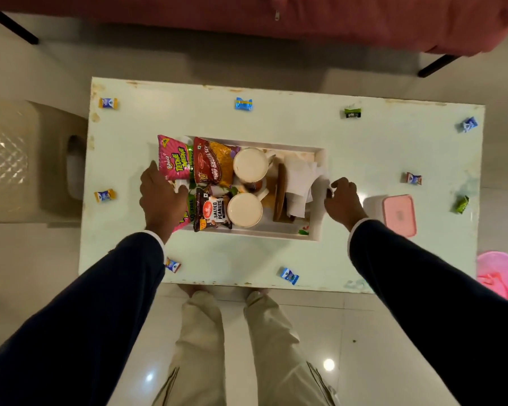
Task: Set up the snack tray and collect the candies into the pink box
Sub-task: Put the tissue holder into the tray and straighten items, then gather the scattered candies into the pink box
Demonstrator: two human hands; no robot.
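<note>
The snack tray [317, 232] sits in the middle of the table [364, 159], and it looks stiff and heavy with two full cups [250, 164], so hold both ends and keep it flat. The left hand [162, 197] grips the left end. The right hand [342, 200] grips the right end, just beside the pink box [399, 215].

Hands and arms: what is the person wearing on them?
Both arms are covered by long dark navy sleeves that reach down to the wrists. A thin white cuff peeks out at the end of each sleeve. The left hand and the right hand are bare, with no gloves. No watch or bracelet shows.
</note>
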